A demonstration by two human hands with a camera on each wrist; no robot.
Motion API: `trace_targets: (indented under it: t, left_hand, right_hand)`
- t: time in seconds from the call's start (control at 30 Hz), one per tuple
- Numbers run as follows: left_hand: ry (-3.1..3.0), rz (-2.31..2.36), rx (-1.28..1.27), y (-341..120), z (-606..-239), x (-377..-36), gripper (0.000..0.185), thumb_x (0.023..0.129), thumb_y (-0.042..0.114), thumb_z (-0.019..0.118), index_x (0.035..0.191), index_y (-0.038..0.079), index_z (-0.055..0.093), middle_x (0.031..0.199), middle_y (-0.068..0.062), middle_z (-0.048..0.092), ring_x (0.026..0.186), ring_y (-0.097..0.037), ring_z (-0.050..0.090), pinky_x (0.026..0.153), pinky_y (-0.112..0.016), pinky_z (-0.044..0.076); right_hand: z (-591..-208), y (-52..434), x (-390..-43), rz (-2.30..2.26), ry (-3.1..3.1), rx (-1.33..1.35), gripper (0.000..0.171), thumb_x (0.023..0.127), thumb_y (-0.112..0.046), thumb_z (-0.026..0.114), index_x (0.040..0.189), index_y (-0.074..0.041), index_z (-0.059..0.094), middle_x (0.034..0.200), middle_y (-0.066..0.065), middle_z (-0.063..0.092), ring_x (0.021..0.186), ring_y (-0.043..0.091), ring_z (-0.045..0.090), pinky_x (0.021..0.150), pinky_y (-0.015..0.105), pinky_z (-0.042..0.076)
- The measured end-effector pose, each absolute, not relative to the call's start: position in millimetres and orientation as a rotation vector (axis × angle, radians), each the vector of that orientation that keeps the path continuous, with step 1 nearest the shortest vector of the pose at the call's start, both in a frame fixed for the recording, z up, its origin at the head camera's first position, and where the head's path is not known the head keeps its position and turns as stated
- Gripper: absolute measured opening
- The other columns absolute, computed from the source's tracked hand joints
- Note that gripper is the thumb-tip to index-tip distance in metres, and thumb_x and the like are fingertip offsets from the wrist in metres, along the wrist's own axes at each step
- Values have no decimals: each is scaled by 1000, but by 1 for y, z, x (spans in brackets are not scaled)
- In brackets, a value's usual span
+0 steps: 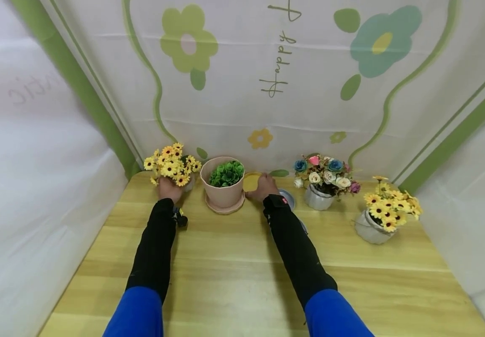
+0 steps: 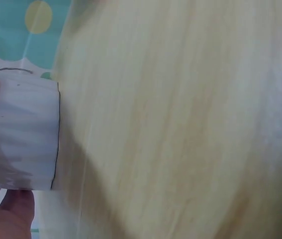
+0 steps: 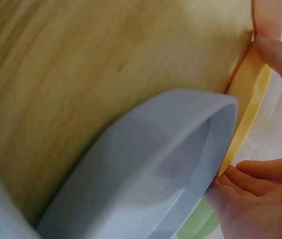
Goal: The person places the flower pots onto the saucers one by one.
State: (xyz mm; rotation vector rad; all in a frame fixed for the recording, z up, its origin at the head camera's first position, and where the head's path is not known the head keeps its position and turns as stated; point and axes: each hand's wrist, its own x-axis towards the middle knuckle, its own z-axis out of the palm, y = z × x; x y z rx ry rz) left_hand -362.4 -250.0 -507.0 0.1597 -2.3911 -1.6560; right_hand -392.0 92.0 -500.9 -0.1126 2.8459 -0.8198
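At the back left, my left hand [image 1: 170, 189] holds a small white pot [image 2: 21, 129] of yellow daisy-like artificial flowers [image 1: 170, 164], with a finger and the thumb on opposite sides of the pot in the left wrist view. My right hand [image 1: 265, 188] grips a round yellow saucer [image 1: 251, 181] by its edges, thumb on one side and fingers [image 3: 250, 181] on the other. Left of that saucer stands a pink pot [image 1: 222, 194] with a green plant [image 1: 227, 174], on a pink saucer [image 1: 224, 209]. A blue-grey saucer [image 3: 131, 164] lies close beside the yellow one.
Right of the saucers stands a white pot [image 1: 319, 199] of mixed artificial roses. Farther right is another white pot [image 1: 373, 228] with yellow flowers. A further greyish dish edge [image 1: 304, 227] shows beside my right forearm. A printed cloth [image 1: 234, 107] hangs behind the wooden table [image 1: 225, 262].
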Motion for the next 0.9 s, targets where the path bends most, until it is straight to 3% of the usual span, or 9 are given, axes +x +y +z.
trace_targets:
  t: [0.23, 0.4, 0.5, 0.57, 0.63, 0.73, 0.9]
  left_hand:
    - [-2405, -1463, 103, -249, -509, -365, 76, 98, 14, 71, 163, 1, 33, 163, -26, 43, 155, -42, 38, 132, -52, 31]
    - [-2389, -1484, 85, -249, -509, -368, 79, 98, 14, 73, 164, 2, 32, 164, -23, 42, 156, -39, 37, 133, -49, 30]
    - [-2357, -1575, 65, -249, -507, -368, 79, 99, 12, 71, 165, 2, 28, 167, -23, 38, 158, -38, 34, 134, -48, 29]
    - [-2348, -1597, 59, -248, -506, -367, 79, 99, 11, 70, 165, 2, 27, 167, -24, 37, 158, -39, 33, 134, -48, 29]
    - [-2364, -1550, 56, -248, -506, -365, 78, 99, 11, 70, 164, 0, 29, 166, -25, 39, 157, -40, 34, 133, -50, 30]
    - [-2399, -1451, 65, -249, -507, -365, 77, 98, 13, 72, 163, 0, 32, 164, -26, 41, 156, -41, 36, 133, -51, 30]
    - [-2438, -1363, 74, -250, -511, -365, 79, 97, 14, 72, 163, -1, 32, 164, -27, 41, 156, -42, 35, 134, -52, 28]
  right_hand:
    - [-496, 100, -390, -808, 2860, -154, 100, 88, -44, 86, 160, 4, 37, 166, 26, 38, 153, 43, 40, 126, 52, 42]
    - [-485, 104, -383, -757, 2846, -174, 86, 87, -41, 88, 149, 4, 50, 162, 25, 44, 148, 41, 46, 123, 51, 44]
    - [-481, 107, -377, -727, 2844, -206, 74, 86, -39, 89, 137, 3, 57, 149, 25, 55, 135, 40, 55, 113, 49, 51]
    - [-481, 110, -374, -695, 2854, -244, 62, 85, -39, 90, 123, 2, 63, 134, 23, 62, 119, 37, 61, 99, 44, 53]
    - [-480, 112, -371, -673, 2851, -277, 53, 85, -40, 90, 110, -2, 63, 120, 20, 65, 103, 34, 62, 87, 41, 50]
    - [-478, 116, -367, -642, 2826, -326, 47, 84, -40, 91, 98, -5, 62, 107, 16, 65, 89, 30, 60, 78, 38, 45]
    - [-475, 121, -356, -585, 2779, -393, 57, 83, -41, 92, 111, 0, 64, 111, 19, 65, 94, 30, 61, 82, 39, 49]
